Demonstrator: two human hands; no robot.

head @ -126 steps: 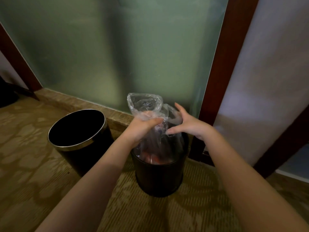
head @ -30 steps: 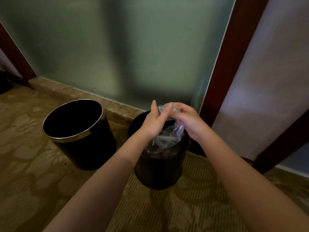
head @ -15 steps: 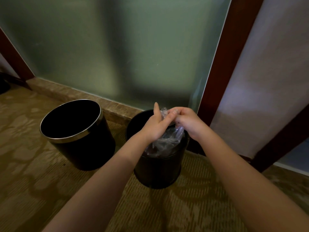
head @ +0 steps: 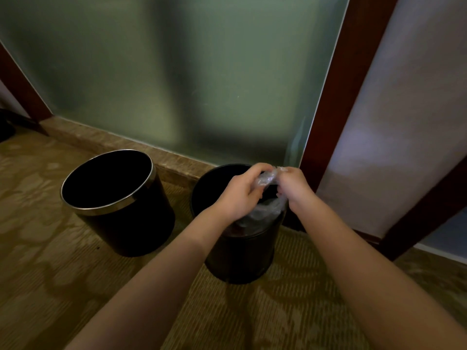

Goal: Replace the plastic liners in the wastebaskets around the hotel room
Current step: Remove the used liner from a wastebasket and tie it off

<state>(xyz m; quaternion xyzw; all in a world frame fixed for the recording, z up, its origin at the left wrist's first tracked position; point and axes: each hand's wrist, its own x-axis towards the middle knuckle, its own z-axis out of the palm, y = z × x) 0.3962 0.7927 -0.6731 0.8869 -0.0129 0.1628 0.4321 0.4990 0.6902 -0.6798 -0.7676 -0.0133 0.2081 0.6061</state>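
Currently: fingers of the left hand are curled round the twisted neck of the clear plastic liner, and fingers of the right hand pinch the same neck from the other side. Both sets are clamped on plastic, none spread. The hands nearly meet just right of frame centre, with the bunched neck between them and slightly above the knuckles. Judgement: the neck is gathered tight to close the used bag, probably mid-knot, so nothing spills on lifting. Below the fingers the liner's body hangs into the dark wastebasket; contents too dim to identify. Bag not yet lifted out. Left of centre, apart from it, stands a chrome-rimmed wastebasket, interior black, no liner discernible; judged to be awaiting a fresh one. Both bins rest on patterned carpet near the stone sill below a frosted glass panel, presumably parked against the wall for access.
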